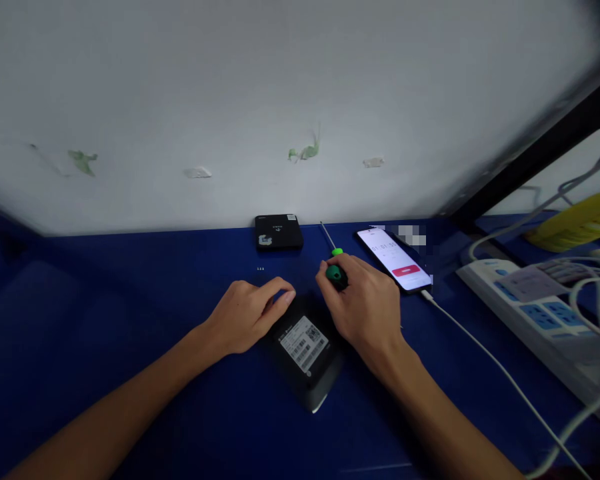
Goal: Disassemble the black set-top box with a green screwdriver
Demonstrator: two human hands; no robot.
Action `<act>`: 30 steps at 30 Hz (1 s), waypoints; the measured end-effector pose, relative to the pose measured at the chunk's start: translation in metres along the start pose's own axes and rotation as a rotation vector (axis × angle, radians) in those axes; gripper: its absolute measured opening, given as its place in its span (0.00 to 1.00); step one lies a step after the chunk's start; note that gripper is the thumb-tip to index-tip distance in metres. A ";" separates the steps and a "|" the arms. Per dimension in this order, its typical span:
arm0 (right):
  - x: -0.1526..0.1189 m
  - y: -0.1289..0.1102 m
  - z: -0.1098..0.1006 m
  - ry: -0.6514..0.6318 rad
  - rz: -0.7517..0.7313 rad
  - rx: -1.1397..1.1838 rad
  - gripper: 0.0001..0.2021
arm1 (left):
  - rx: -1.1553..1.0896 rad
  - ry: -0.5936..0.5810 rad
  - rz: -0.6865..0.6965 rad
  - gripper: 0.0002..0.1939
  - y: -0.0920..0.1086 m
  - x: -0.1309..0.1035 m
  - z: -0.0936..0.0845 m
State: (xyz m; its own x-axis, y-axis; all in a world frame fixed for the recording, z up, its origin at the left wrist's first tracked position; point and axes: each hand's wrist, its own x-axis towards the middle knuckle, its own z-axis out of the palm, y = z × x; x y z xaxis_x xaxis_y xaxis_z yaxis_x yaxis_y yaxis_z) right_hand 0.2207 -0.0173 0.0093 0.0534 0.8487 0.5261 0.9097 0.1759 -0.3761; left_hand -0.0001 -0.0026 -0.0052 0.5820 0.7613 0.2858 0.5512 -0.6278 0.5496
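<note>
A black electronic device [325, 380] lies label side up on the blue table, turned cornerwise, with barcodes and a square code on its white label [305, 343]. My left hand [250, 312] grips its upper left edge, thumb and forefinger bent together at the corner. In my right hand [365, 300], closed beside the device's right edge, is a screwdriver [337, 275] with a green handle. Its thin metal shaft points away from me toward the wall, apart from the device. Several tiny screws [261, 269] stand on the table just beyond my left hand.
A flat black box [279, 233] sits against the white wall [260, 87]. To the right lies a phone [394, 260] with a lit timer, its white charging cable [495, 363] running toward me. A power strip [535, 313] with tangled cables and a yellow object [580, 220] occupy the far right.
</note>
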 end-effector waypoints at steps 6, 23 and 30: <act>-0.001 0.002 0.003 0.026 -0.022 0.009 0.13 | 0.008 -0.031 0.010 0.20 0.003 0.001 -0.001; -0.002 0.003 0.003 0.032 -0.049 0.015 0.13 | 0.002 -0.061 0.059 0.21 0.001 0.001 0.000; -0.002 0.002 0.003 0.033 -0.040 0.017 0.13 | -0.003 -0.091 0.037 0.22 0.001 0.001 -0.001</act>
State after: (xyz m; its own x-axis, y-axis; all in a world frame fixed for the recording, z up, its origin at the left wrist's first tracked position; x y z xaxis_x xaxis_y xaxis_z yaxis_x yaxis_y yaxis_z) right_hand 0.2212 -0.0169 0.0056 0.0306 0.8239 0.5659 0.9041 0.2186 -0.3672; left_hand 0.0003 -0.0021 -0.0034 0.6538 0.7197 0.2336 0.5268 -0.6546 0.5423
